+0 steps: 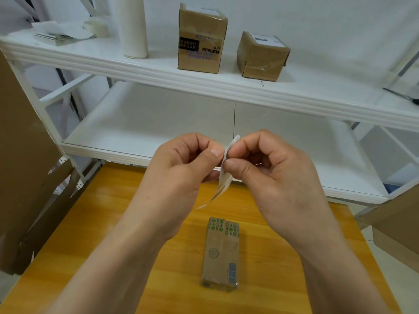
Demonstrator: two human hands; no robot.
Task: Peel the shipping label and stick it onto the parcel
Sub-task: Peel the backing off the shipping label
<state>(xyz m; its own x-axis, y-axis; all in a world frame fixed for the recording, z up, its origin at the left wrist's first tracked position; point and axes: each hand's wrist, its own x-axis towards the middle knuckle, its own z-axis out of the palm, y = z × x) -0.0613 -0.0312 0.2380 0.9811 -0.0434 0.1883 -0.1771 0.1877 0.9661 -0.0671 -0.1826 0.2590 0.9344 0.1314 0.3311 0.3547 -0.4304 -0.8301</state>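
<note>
A small white shipping label (pixel 223 184) hangs edge-on between my two hands, above the table. My left hand (pixel 181 168) pinches its upper edge from the left, and my right hand (pixel 267 173) pinches the same edge from the right, thumb and forefinger closed on the paper. Below the hands, a flat brown parcel (pixel 221 252) with green and blue printing and a barcode lies on the yellow wooden table (pixel 95 245). Neither hand touches the parcel.
A white shelf unit (pixel 158 73) stands behind the table. Its upper shelf holds two taped cardboard boxes (pixel 200 39) (pixel 260 56), a white roll (pixel 133 26), a tape roll (pixel 96 27) and papers. Flattened cardboard (pixel 25 155) leans at the left, another box (pixel 396 230) at the right.
</note>
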